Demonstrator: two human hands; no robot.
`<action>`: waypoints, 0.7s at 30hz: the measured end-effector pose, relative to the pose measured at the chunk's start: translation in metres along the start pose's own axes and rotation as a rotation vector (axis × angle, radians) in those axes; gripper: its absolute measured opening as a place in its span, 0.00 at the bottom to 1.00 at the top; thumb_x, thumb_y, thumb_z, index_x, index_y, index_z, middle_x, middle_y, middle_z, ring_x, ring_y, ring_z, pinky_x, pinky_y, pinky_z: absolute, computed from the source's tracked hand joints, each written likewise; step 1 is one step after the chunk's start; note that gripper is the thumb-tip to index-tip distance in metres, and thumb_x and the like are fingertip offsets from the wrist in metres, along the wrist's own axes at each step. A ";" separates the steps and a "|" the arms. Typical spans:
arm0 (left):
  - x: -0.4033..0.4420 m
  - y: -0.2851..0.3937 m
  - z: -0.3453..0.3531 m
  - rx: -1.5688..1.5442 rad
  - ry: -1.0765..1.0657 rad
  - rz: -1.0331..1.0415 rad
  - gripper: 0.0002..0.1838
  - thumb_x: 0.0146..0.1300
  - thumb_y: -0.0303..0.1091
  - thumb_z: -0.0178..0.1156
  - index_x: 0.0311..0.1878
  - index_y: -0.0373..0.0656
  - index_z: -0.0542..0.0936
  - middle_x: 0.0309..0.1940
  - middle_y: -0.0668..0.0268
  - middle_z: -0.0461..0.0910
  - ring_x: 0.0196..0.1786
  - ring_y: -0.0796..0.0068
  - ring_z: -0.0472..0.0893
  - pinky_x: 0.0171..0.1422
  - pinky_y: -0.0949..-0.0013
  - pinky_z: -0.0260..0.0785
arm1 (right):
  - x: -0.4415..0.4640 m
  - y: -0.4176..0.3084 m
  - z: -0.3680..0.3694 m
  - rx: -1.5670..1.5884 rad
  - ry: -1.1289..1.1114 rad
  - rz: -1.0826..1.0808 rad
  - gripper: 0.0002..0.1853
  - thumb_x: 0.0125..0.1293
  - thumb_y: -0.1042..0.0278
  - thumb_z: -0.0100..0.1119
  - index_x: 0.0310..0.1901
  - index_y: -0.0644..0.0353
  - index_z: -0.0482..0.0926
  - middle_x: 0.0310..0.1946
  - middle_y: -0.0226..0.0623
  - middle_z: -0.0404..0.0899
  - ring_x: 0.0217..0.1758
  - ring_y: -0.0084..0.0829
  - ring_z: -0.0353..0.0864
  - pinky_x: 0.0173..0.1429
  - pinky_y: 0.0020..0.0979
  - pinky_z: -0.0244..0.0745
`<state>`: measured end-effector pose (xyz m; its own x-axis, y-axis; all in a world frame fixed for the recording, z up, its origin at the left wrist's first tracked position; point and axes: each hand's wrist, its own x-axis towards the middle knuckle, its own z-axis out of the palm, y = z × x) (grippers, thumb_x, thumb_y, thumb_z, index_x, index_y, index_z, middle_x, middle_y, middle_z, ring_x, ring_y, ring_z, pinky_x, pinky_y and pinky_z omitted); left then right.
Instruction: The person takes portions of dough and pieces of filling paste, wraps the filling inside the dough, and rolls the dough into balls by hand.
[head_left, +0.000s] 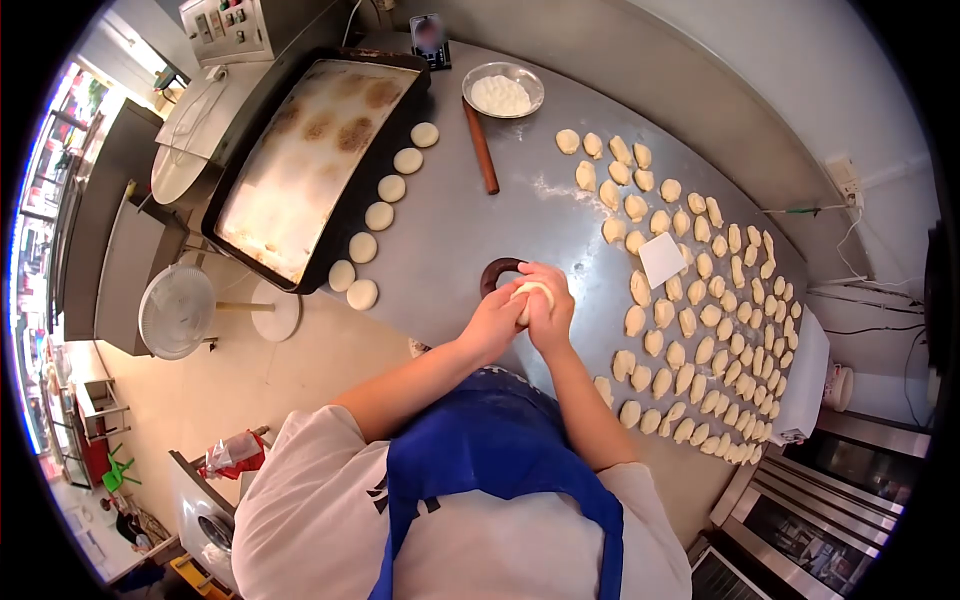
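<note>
A pale piece of dough (533, 292) sits between my two hands, close in front of the blue apron. My left hand (494, 322) is closed round its left side, and my right hand (550, 305) is wrapped over its right side. Fingers cover much of the dough. Just behind the hands, a dark brown ring-shaped thing (490, 276) lies on the metal table (430, 275), partly hidden by them. Further back, a wooden rolling pin (481, 148) leans its far end against a metal bowl of white flour (500, 95).
Several flat round dough discs (379, 215) line the table's left side beside a large black-rimmed griddle (330, 150). Many rows of small dough pieces (705, 350) cover the right side, with a white square scraper or card (661, 260) among them. A phone-like device (430, 42) stands at the back.
</note>
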<state>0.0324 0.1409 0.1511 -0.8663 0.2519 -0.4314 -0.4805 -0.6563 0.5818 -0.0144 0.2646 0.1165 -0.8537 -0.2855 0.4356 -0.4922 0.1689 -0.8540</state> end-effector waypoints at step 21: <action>-0.013 0.023 0.018 -0.159 0.111 0.041 0.23 0.79 0.52 0.36 0.65 0.51 0.68 0.60 0.65 0.73 0.66 0.71 0.72 0.71 0.64 0.64 | 0.017 -0.041 0.018 -0.391 0.026 -0.182 0.14 0.71 0.62 0.47 0.31 0.54 0.82 0.37 0.32 0.85 0.51 0.36 0.84 0.68 0.48 0.65</action>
<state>0.0304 0.1351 0.1828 -0.8601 0.1481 -0.4882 -0.4097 -0.7708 0.4879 -0.0057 0.2354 0.1537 -0.7483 -0.3212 0.5805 -0.6586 0.4644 -0.5921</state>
